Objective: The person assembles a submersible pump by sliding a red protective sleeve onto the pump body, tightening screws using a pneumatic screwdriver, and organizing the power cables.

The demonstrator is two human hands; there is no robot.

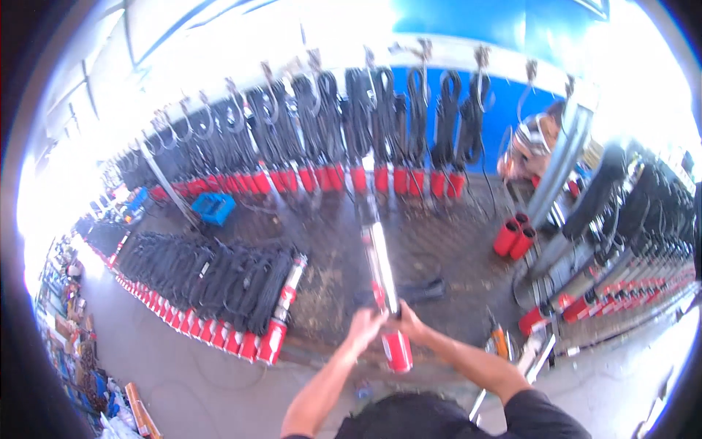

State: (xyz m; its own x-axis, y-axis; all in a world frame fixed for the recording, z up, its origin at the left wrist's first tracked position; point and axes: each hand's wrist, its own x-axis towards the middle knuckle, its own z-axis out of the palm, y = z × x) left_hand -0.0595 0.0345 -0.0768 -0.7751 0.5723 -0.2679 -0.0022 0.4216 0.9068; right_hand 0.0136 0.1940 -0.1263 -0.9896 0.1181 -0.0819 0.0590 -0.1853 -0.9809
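Observation:
A slim steel submersible pump [381, 260] with a red end [397, 353] stretches away from me over the workbench. My left hand [365, 328] is closed on its left side, just above the red end. On the opposite side my right hand [411, 323] grips the same pump, close to a dark band. Its far end blurs into the brightness. Behind my right hand a bundle of black cable [423, 291] lies on the worn brown workbench [329, 285].
Left, a row of red-ended pumps [272, 340] lies under coiled black cables [212, 274]. More cable coils [358, 110] hang along the back. A blue crate [213, 208], red cylinders [515, 235] and an orange-handled tool [500, 340] sit around. Racked pumps [607, 293] fill the right.

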